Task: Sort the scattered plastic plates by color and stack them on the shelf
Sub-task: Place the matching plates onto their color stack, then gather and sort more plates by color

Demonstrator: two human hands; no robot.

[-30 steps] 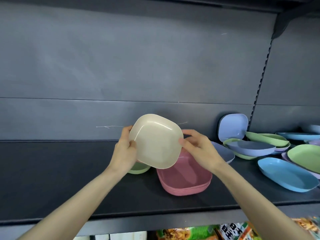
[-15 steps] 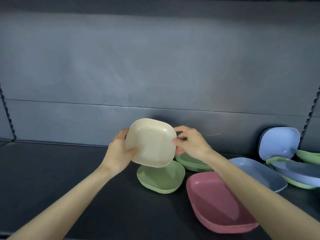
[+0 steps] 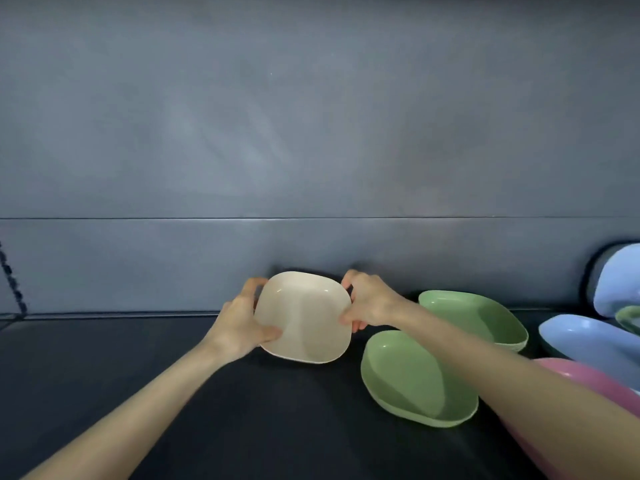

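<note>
The cream plate (image 3: 304,317) is smooth plastic with a soft satin sheen and small bright highlights along its inner rim. The green plate (image 3: 415,379) just right of it, the green stack (image 3: 474,317), the blue plates (image 3: 581,341) and the pink plate (image 3: 581,375) farther right show the same smooth, faintly glossy plastic. The shelf board (image 3: 104,375) under the cream plate is dark and matt. The grey back panel (image 3: 311,133) behind it looks like painted metal with a dull, streaky sheen.

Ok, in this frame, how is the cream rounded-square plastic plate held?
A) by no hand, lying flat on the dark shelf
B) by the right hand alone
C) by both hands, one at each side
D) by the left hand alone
C: the left hand grips the left edge of the cream rounded-square plastic plate and the right hand pinches its right edge.
</note>
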